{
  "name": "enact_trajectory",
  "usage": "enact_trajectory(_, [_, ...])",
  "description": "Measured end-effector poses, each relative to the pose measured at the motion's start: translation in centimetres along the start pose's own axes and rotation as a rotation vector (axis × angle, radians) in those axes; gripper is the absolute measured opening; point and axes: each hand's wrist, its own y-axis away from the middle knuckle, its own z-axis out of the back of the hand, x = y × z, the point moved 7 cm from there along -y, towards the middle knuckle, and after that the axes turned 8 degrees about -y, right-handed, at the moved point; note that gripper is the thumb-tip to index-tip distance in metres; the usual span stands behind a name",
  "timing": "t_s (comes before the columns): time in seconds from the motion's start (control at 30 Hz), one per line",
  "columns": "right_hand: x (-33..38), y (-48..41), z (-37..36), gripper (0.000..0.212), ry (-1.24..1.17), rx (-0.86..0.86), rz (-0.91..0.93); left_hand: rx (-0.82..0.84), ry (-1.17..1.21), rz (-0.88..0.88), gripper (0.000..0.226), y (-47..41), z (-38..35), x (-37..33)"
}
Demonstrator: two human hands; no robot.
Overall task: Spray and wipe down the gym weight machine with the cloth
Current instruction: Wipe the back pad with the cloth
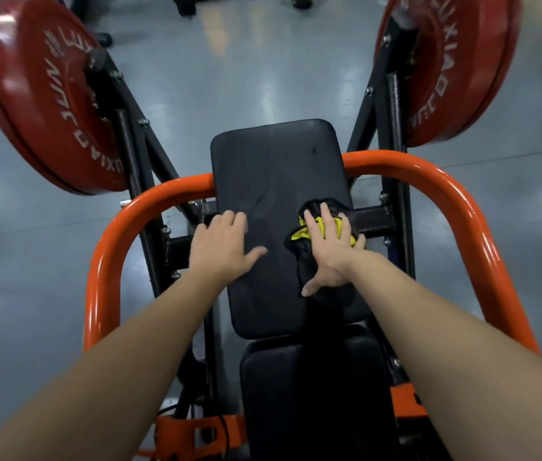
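The weight machine's black back pad (pixel 273 168) fills the middle of the view, with a second black seat pad (pixel 302 387) below it. A dark cloth with a yellow edge (pixel 302 232) lies on the pad's right side. My right hand (pixel 327 251) presses flat on that cloth, fingers spread and straight. My left hand (pixel 221 246) rests on the pad's left edge; its fingers reach over the side while the thumb lies on the pad's face. No spray bottle is in view.
An orange tubular frame (pixel 455 207) arches around the pad on both sides. Red weight plates hang at the upper left (pixel 40 104) and upper right (pixel 455 61) on black arms. Grey glossy floor lies beyond. Black machine bases stand at the top edge.
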Motion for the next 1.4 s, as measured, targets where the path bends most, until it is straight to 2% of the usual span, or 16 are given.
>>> enact_trajectory(0.07, [0.2,-0.7,-0.2,0.148,-0.006,-0.028,-0.025,0.296,-0.145,-0.013,0.082,-1.5,0.2,-1.4])
enact_trajectory(0.13, [0.1,-1.4,-0.5,0.142,-0.022,-0.07,-0.034,0.538,-0.21,-0.045,0.073,-2.3,0.2,-2.7])
enact_trajectory(0.23, [-0.3,-1.7,-0.7,0.137,-0.038,-0.095,0.003,0.883,-0.088,-0.124,0.056,-1.8,-2.4,-4.1])
enact_trajectory(0.3, [-0.5,-1.5,-0.5,0.135,-0.043,-0.13,0.054,0.998,0.0,-0.126,0.058,-1.6,-3.6,-4.3])
enact_trajectory(0.4, [-1.0,-0.6,-0.6,0.117,-0.099,-0.311,0.11,1.055,0.104,-0.113,0.061,-2.0,-4.3,-3.9])
enact_trajectory(0.53, [-1.5,2.5,-1.7,0.067,-0.102,-0.875,0.238,1.081,0.182,-0.09,0.065,-2.3,-4.9,-3.7])
enact_trajectory(0.6, [-1.9,3.0,-2.2,0.057,-0.11,-0.998,0.187,1.097,0.186,-0.09,0.066,-2.2,-5.1,-3.7])
enact_trajectory(0.73, [-2.2,1.2,-0.8,0.047,-0.094,-0.949,0.192,1.118,0.191,-0.071,0.066,-3.1,-5.0,-3.8])
enact_trajectory(0.8, [-2.1,-0.5,2.2,0.044,-0.061,-0.89,0.217,1.129,0.192,-0.06,0.067,-3.3,-4.9,-3.7])
enact_trajectory(0.87, [-2.5,-3.5,7.2,0.043,-0.042,-0.8,0.128,1.135,0.202,-0.059,0.069,-3.4,-4.8,-3.7])
enact_trajectory(0.93, [-2.8,-6.3,11.8,0.044,-0.155,-0.727,0.017,1.129,0.218,-0.051,0.071,-3.3,-4.9,-3.6])
enact_trajectory(1.0, [-2.2,-7.5,13.2,0.044,-0.202,-0.743,-0.038,1.124,0.216,-0.05,0.073,-3.3,-4.8,-3.6])
enact_trajectory(1.13, [-0.5,-4.9,7.8,0.046,-0.12,-0.851,-0.065,1.095,0.197,-0.058,0.075,-3.3,-4.6,-3.7])
enact_trajectory(1.27, [-0.2,-0.4,0.3,0.044,-0.068,-0.828,0.047,1.088,0.173,-0.064,0.071,-3.2,-4.9,-3.8])
enact_trajectory(1.4, [-1.5,3.7,-5.5,0.04,-0.112,-0.85,0.025,1.097,0.172,-0.066,0.072,-3.2,-5.0,-3.8])
